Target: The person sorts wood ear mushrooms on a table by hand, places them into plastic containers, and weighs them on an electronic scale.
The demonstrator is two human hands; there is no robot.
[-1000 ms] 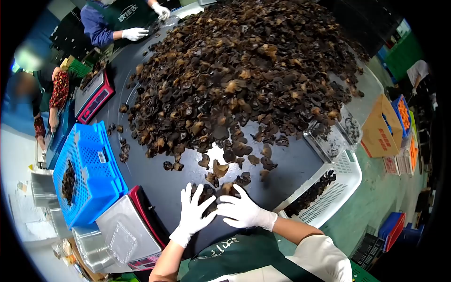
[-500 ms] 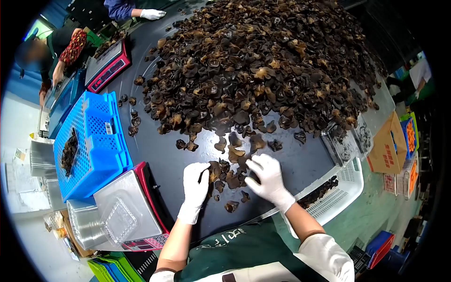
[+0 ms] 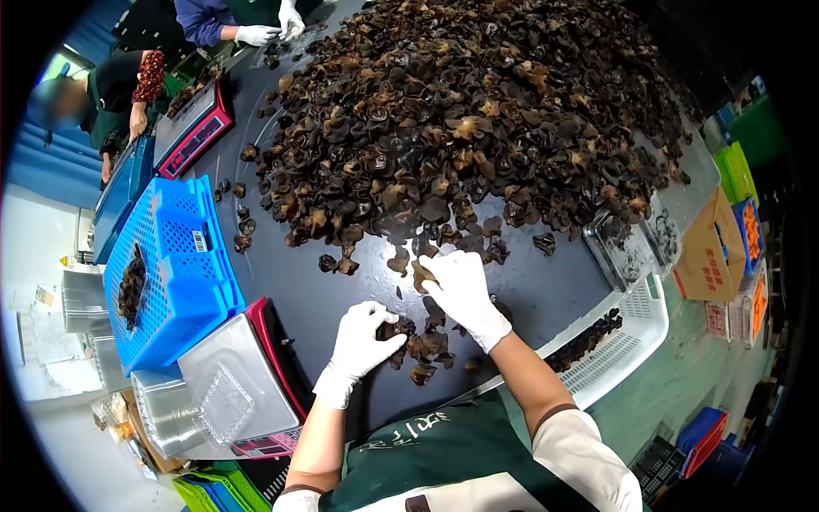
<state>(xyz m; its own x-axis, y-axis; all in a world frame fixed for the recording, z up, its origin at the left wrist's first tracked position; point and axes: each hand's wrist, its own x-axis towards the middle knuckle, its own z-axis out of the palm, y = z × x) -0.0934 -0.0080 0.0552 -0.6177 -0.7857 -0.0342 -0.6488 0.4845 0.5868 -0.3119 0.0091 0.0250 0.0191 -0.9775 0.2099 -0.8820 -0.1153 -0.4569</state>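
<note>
My left hand (image 3: pixel 363 343), in a white glove, is curled at the left side of a small cluster of dark wood ear mushrooms (image 3: pixel 426 345), with a piece between its thumb and fingers. Farther out, my gloved right hand (image 3: pixel 466 294) pinches a brownish wood ear mushroom (image 3: pixel 421 275) over the dark table (image 3: pixel 546 286). Its fingertips cover part of that piece. Just beyond both hands rises a large heap of wood ear mushrooms (image 3: pixel 478 128), with loose pieces along its near edge.
On the left stand a blue perforated crate (image 3: pixel 175 282) and a scale (image 3: pixel 230 375) bearing a clear plastic tray. A clear container (image 3: pixel 610 256) sits at the right table edge, above a white basket (image 3: pixel 636 328). Co-workers' gloved hands (image 3: pixel 271 31) are at the far left; another scale (image 3: pixel 194 128) is nearby.
My right hand has moved forward and left to a brown piece. My left hand has turned inward over the cluster. At the far side, a second gloved co-worker hand has come into view.
</note>
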